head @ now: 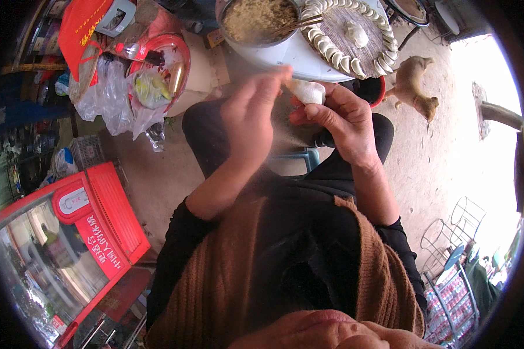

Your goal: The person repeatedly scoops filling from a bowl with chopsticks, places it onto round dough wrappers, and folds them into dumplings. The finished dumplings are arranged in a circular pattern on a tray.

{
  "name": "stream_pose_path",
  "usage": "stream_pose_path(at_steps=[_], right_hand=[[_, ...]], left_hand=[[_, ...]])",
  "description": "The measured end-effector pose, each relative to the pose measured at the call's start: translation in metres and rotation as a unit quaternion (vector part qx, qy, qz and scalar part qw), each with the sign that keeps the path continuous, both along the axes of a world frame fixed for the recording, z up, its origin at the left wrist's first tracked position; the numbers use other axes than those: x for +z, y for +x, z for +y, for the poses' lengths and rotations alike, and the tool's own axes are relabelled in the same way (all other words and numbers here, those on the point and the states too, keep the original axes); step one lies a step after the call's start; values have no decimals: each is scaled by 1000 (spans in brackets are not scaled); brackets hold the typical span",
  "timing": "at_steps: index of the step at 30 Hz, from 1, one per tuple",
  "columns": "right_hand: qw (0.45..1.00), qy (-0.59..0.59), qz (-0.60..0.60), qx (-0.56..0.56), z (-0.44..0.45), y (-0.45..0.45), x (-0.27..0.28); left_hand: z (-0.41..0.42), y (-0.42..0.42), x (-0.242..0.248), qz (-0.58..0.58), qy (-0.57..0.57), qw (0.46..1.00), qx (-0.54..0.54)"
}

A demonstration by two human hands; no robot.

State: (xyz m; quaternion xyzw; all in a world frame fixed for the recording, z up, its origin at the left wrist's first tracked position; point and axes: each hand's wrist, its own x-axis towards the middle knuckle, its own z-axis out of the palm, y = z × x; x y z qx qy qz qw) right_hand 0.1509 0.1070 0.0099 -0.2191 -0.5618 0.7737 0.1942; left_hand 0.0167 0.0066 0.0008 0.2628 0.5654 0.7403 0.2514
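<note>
Between the thumb and fingers of my right hand (347, 120) is a pale, partly folded dumpling (309, 92), held above my lap. My left hand (251, 115) is raised beside it, blurred, its fingertips close to the dumpling's left end; whether they touch it I cannot tell. Beyond both hands, a metal bowl (240, 39) of minced filling stands on a pale round table (288, 56), with chopsticks (294, 27) lying across its rim. To its right, a round board (332, 26) carries a ring of folded dumplings (332, 53) and a small pale heap (356, 35) at its middle.
A red-rimmed tray (185, 54) with a bagged item and a bottle (131, 51) stands at left, beside plastic bags (113, 94). A red display fridge (118, 213) is lower left. A tan dog (412, 85) is on the floor at right. A red-rimmed container (379, 92) sits under the table edge.
</note>
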Motion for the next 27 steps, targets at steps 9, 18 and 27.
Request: stream_pose_path(at_steps=[9, 18, 27], right_hand=[[1000, -6, 1, 10, 1, 1, -9], [999, 22, -8, 23, 4, 4, -11], [999, 32, -13, 17, 4, 3, -6]], left_hand=[[-4, -8, -7, -48, -26, 998, -34], [3, -8, 1, -7, 11, 998, -59], [3, -8, -1, 8, 11, 1000, -14]])
